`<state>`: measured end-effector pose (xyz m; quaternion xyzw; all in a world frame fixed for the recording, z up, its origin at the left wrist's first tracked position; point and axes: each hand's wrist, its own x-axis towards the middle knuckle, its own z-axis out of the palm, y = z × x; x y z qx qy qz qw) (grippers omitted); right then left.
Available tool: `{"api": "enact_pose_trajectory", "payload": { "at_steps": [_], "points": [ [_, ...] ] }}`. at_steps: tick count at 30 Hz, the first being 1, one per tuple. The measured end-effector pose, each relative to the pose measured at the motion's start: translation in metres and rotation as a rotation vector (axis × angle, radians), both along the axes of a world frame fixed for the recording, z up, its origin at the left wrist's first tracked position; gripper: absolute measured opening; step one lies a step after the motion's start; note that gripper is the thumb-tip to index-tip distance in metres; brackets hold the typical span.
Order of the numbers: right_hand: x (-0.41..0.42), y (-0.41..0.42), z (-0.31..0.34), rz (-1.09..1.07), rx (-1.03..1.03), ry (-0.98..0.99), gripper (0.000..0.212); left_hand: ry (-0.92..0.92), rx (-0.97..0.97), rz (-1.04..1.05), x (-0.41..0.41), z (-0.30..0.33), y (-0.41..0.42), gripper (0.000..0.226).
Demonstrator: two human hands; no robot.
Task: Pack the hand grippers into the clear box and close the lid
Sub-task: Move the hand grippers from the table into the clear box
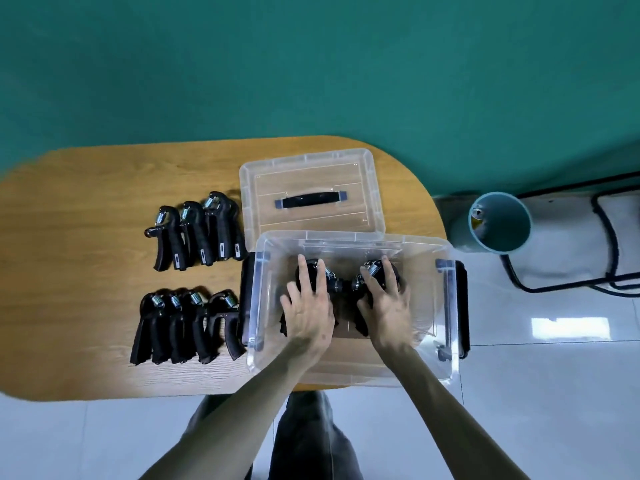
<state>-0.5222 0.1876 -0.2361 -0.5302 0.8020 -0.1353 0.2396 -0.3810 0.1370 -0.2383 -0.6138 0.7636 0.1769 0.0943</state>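
The clear box stands open at the right end of the wooden table, black latches on both short sides. Both my hands reach down inside it. My left hand lies over a black hand gripper on the box floor, fingers spread across it. My right hand covers a second black hand gripper beside the first. Their spring ends meet in the middle. The clear lid, with a dark handle, lies flat just behind the box. On the table to the left lie a back row of three grippers and a front row of several.
The table has rounded ends, and the box overhangs its right and front edges. A teal bin stands on the tiled floor to the right, beside a black metal frame. My legs are under the near edge.
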Motion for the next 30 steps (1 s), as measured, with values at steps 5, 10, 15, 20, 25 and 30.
{"api": "enact_pose_trajectory", "payload": {
  "at_steps": [5, 10, 15, 20, 25, 30],
  "points": [
    [-0.002, -0.005, -0.008, 0.03, 0.005, 0.005, 0.056, 0.036, -0.029, 0.01, -0.001, -0.015, -0.003, 0.078],
    [-0.005, -0.007, -0.012, 0.053, 0.045, 0.021, 0.061, 0.043, -0.041, -0.018, 0.0, -0.019, -0.003, 0.082],
    [-0.005, -0.009, -0.013, 0.076, 0.065, 0.054, 0.062, 0.054, -0.04, 0.002, -0.001, -0.019, -0.003, 0.089],
    [-0.006, -0.007, -0.014, 0.081, 0.136, 0.152, 0.064, 0.076, -0.043, 0.016, 0.0, -0.02, -0.003, 0.084],
    [-0.003, -0.008, 0.004, 0.024, 0.083, 0.231, 0.055, 0.096, -0.027, -0.046, 0.009, 0.0, -0.006, 0.075],
    [0.012, -0.007, 0.034, 0.013, -0.038, 0.249, 0.059, 0.151, -0.123, -0.231, 0.041, 0.033, -0.016, 0.062]
  ]
}}
